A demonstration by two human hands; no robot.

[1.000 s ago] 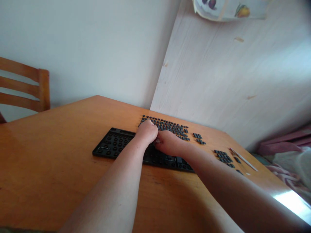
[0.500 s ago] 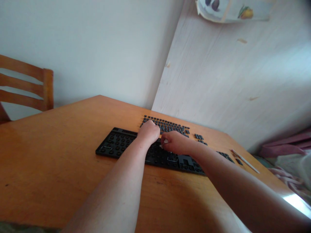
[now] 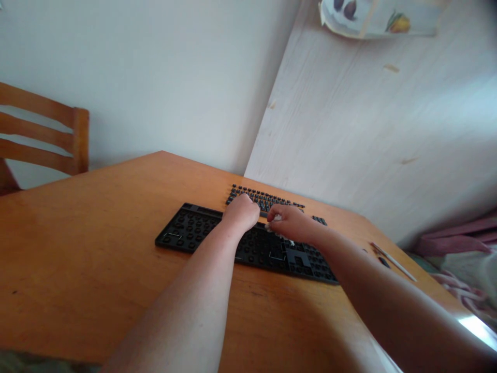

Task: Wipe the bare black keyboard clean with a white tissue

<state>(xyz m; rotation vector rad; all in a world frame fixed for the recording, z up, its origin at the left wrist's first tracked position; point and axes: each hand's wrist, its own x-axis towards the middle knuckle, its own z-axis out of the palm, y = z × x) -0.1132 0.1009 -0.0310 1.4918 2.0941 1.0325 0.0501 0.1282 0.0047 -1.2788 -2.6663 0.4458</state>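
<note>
**Over the black keyboard base [image 3: 256, 249], a right hand [image 3: 291, 221] pinches a white wad [image 3: 276, 219]**

Across the middle of the wooden table [image 3: 97, 259], the keyboard base lies flat, its key positions stripped of caps over the part that shows. Clock directions run from the middle of this base, with 12 pointing to the top of the view.

At 2 o'clock, the right hand has its thumb and fingers bent around the crumpled white wad, above the far edge of the base; more white shows beneath the hand, against the base. At 12 o'clock, the left hand [image 3: 243, 211] is curled, back and wrist toward the camera. Its fingertips are hidden, so whether they are pressed together or grip anything cannot be told. The two hands are near each other but apart.

At 1 o'clock, behind the hands, dark keycaps [image 3: 279, 203] are laid out in rows, partly covered by the left hand. Between 2 and 3 o'clock is a smaller keycap group [image 3: 319, 220], partly visible beyond the right hand. At 3 o'clock lie a slim pale stick [image 3: 399, 265] and, just beside it, a small dark piece [image 3: 383, 262]. At 10 o'clock stands a wooden chair [image 3: 81, 140].
</note>
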